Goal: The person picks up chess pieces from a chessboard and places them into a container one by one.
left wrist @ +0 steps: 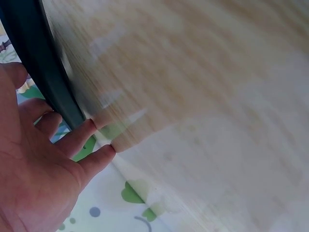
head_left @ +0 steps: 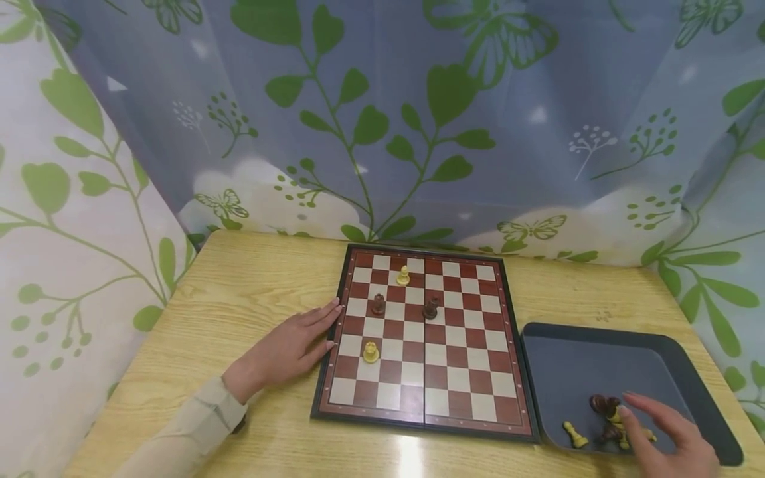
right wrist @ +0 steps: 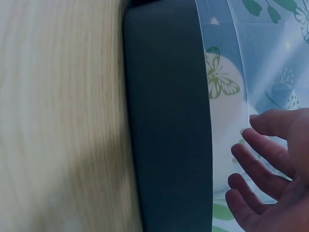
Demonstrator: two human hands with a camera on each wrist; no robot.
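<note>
Setup is at an early stage: four pieces stand on the chessboard [head_left: 425,338], the rest are not yet placed.

On the board:
- cream pawn [head_left: 404,275], second row from the far edge, left half.
- dark pawn [head_left: 378,304], a row or two nearer, toward the left edge.
- dark knight-like piece [head_left: 431,307], about level with it, just right of the centre fold. Exact type too small to confirm.
- cream piece [head_left: 370,352], left half, nearer the front edge. Type unclear.

Still in the dark grey tray [head_left: 597,358], which sits at the bench's front right corner, just beside the board's right edge: a small pile of dark and cream pieces [head_left: 609,418] near its front edge, and one cream pawn lying on its side [head_left: 575,435] just left of the pile. So at least a handful remain; count can't be read.

Right hand [head_left: 672,435]: over the tray's front part, fingers spread and nearly straight, fingertips right above the pile. Nothing gripped as far as I can see; the right wrist view shows the same loose, unclenched fingers [right wrist: 270,159] beside the tray wall. Contact with the pile can't be confirmed.

Left hand [head_left: 287,348]: flat on the bench, fingers extended, fingertips touching the board's left edge about midway along it. It holds nothing; looks like it is bracing the board. Left wrist view is blurred but agrees: fingers [left wrist: 82,140] against the dark frame.
</note>
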